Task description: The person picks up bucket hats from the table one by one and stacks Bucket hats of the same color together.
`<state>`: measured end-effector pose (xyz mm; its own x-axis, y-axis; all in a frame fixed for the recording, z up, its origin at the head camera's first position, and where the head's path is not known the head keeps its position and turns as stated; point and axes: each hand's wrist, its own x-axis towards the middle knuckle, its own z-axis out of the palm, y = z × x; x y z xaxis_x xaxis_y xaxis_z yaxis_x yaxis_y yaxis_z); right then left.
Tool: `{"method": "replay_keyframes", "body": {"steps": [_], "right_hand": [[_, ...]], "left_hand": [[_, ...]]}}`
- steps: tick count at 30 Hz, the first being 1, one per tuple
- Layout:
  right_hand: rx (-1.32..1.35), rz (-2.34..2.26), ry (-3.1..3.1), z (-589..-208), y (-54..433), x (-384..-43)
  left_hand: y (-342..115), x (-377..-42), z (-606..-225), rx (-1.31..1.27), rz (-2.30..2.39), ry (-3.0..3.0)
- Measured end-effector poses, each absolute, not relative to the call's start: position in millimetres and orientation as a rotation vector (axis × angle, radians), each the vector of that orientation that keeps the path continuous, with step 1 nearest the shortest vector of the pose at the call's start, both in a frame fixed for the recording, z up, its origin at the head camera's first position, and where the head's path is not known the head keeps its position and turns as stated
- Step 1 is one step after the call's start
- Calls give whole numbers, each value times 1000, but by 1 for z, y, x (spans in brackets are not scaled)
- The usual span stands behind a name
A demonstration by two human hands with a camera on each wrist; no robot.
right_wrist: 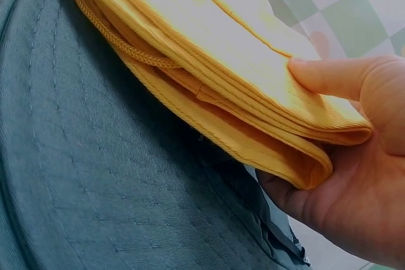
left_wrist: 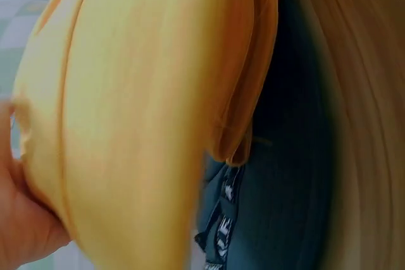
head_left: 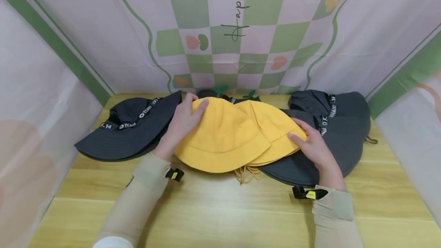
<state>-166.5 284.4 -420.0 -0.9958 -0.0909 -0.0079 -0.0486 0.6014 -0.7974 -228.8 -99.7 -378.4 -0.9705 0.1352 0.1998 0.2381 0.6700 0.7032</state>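
Note:
Two yellow bucket hats overlap in the middle of the head view. My left hand point(head_left: 186, 119) grips the front yellow hat point(head_left: 220, 137) by the upper left of its crown, thumb on the near face. Partly covered by it, the second yellow hat point(head_left: 270, 119) lies to the right. My right hand point(head_left: 313, 142) pinches that second hat's right end. In the right wrist view, the thumb presses on top of its folded yellow layers point(right_wrist: 253, 93) while fingers curl beneath. A yellow cord point(head_left: 246, 174) hangs below the brims.
A black bucket hat point(head_left: 127, 141) with a lettered band lies at the left. More black hats point(head_left: 348, 137) overlap at the right, partly under the yellow ones. Green leaf-shaped pieces point(head_left: 251, 95) show behind. The wooden table point(head_left: 220, 209) meets a patterned cloth backdrop point(head_left: 227, 64).

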Motion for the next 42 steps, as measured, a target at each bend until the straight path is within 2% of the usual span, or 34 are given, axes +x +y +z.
{"method": "replay_keyframes", "body": {"steps": [15,34,42], "right_hand": [[-114,-1404,2743,-416,282,-166],[-60,-1329,2656,-410,287,-163],[-37,-1334,2688,-412,284,-164]], "left_hand": [[-48,-239,-397,-555,-1248,-2751],[9,-241,-394,-424,-1237,-2702],[6,-242,-396,-509,-1249,-2761]]}}
